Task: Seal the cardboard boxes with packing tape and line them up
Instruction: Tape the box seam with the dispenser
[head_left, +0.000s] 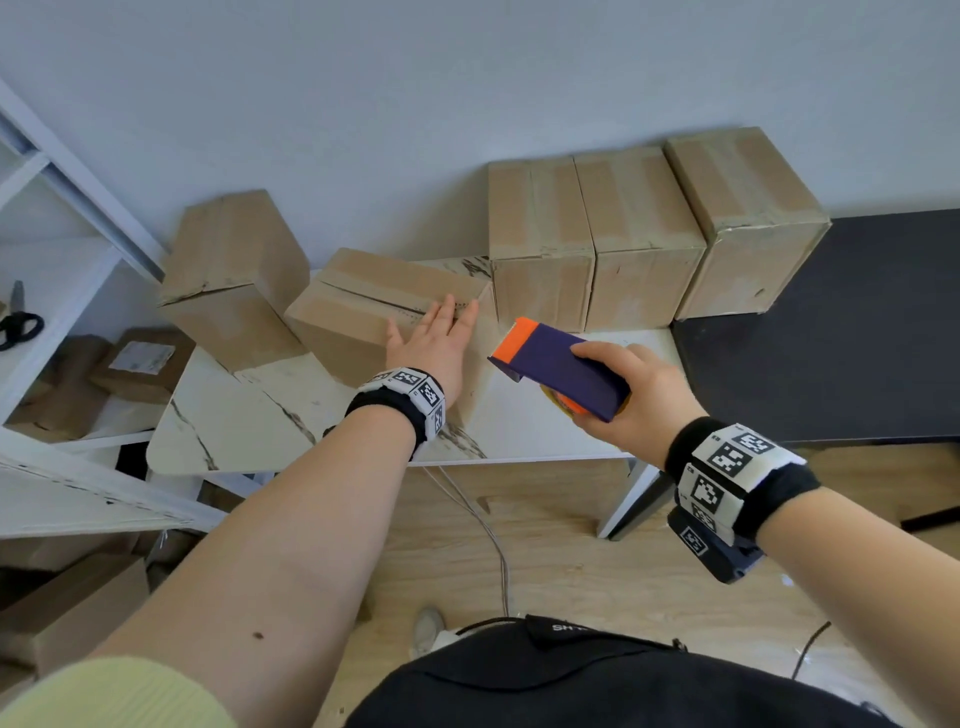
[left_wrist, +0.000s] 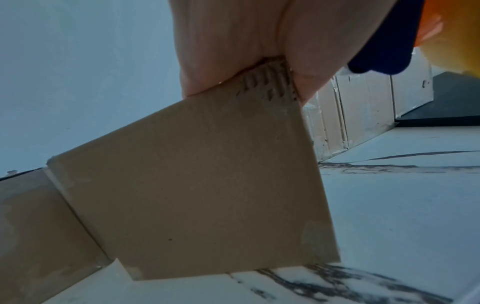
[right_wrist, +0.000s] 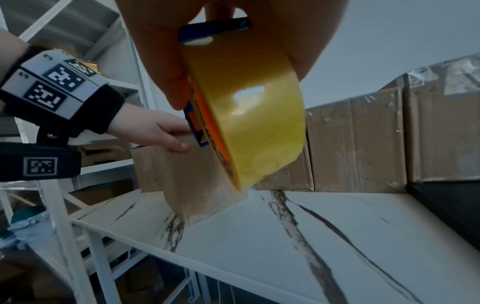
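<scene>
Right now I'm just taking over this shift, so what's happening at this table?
A person is sealing cardboard boxes. The left hand lies flat on an untaped box, while the right hand grips a tape dispenser beside it. Three taped boxes already stand lined up against the wall.

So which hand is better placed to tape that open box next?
The right hand: it already grips the tape dispenser just beside the unsealed box, while the left hand rests on that box.
</scene>
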